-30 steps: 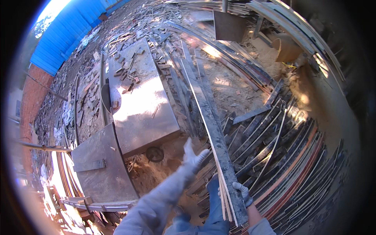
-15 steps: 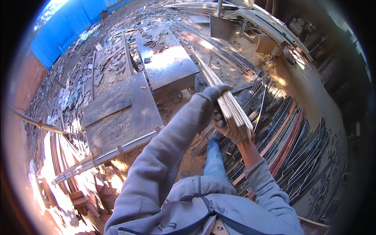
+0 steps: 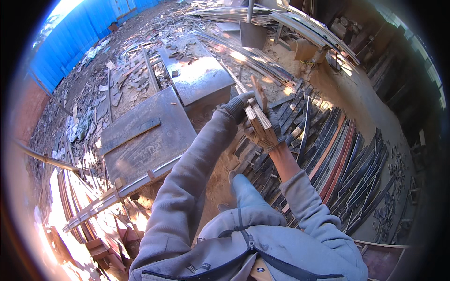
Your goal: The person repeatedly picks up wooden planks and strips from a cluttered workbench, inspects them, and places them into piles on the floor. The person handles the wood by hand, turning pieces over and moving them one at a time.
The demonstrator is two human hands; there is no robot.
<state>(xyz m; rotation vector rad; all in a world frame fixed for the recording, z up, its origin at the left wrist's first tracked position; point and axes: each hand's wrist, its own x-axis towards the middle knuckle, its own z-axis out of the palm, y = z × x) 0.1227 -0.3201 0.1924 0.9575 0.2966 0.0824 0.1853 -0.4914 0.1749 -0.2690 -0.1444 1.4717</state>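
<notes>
Both of my hands wear grey knit gloves and are closed round a bundle of thin wooden strips (image 3: 257,117). My left hand (image 3: 241,105) wraps over the bundle at its far side, with the strips running on past it, away from me. Lower down, my right hand (image 3: 266,136) grips the near end, where the cut ends show. One brown wooden piece (image 3: 258,92) sticks up beside the bundle at a different angle. Some of the right fingers are hidden beneath the wood.
Left of my hands is a dark flat worktable (image 3: 145,133) with a loose board (image 3: 132,136) on it. Behind it stands a shiny metal-topped table (image 3: 199,77) with scraps. Long strips (image 3: 335,159) lie piled on the ground at right. A blue metal fence (image 3: 86,40) stands far left.
The bundle and both hands have shifted slightly left. The near end has tilted so its cut ends show, and a brown piece now stands apart from the rest. My view has turned a little.
</notes>
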